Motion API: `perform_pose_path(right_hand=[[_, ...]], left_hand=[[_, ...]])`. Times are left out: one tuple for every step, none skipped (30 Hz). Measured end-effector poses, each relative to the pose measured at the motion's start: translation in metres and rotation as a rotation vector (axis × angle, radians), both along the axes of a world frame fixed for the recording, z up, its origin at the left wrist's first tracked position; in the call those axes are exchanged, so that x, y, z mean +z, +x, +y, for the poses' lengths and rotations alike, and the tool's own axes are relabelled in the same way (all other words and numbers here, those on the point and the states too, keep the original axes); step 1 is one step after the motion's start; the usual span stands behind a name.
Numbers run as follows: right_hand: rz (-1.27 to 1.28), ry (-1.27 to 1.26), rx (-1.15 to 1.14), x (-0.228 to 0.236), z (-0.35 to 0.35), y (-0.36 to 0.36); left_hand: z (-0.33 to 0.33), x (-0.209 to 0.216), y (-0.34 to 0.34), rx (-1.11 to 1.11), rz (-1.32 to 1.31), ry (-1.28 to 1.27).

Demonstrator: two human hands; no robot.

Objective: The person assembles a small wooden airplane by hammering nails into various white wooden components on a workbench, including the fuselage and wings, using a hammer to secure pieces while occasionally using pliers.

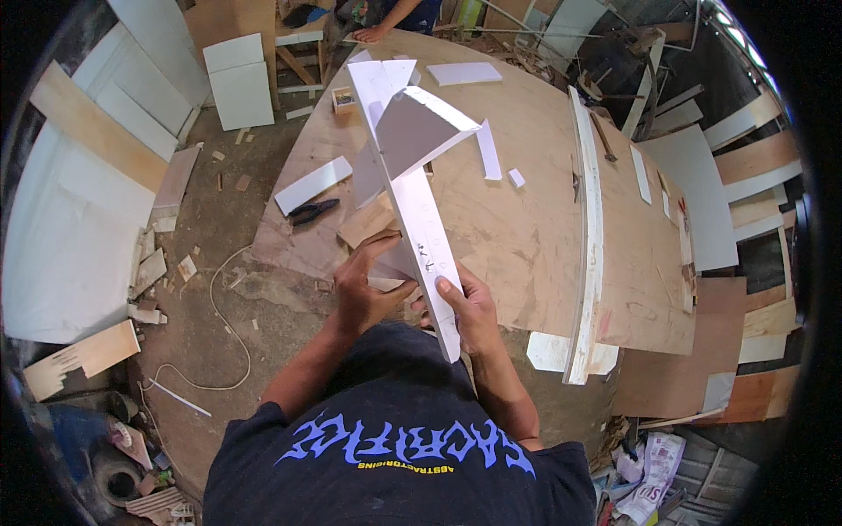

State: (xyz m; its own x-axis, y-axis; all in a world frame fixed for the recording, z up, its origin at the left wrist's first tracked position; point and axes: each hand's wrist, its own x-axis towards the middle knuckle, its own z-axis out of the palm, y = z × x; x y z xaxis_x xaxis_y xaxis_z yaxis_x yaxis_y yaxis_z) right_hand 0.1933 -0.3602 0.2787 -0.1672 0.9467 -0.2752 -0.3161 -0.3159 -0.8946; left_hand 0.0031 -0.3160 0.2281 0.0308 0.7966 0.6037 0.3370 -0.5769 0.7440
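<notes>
A white panel assembly [421,219] stands up in front of me: a long narrow board with pencil marks and angled white pieces joined near its far end. My right hand [474,309] is closed round the board's near part, thumb pressed on its marked face. From the other side, my left hand [367,279] pinches the assembly, with its fingertips partly hidden against it. A light wooden block [366,221] sits just beyond my left hand. Black-handled pliers [313,211] lie to the left on the wooden table, beside a white strip [312,186].
The wooden tabletop [517,254] carries white offcuts [488,151], a small box [344,100], a hammer [603,138] and a long white bar [586,237] overhanging its near edge. Across it rests another person's hand [370,34]. A cable [230,329] crosses the littered floor at left.
</notes>
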Motion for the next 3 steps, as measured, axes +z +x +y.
perform_pose_path(right_hand=[[0.014, -0.016, 0.027, -0.004, -0.006, 0.005], [0.020, -0.012, 0.034, -0.006, -0.015, 0.009], [0.026, -0.009, 0.041, -0.008, -0.022, 0.011]], left_hand=[[-0.005, -0.002, 0.002, -0.019, -0.010, -0.006], [-0.014, -0.007, 0.003, -0.035, -0.018, -0.020], [-0.022, -0.013, 0.004, -0.052, -0.026, -0.034]])
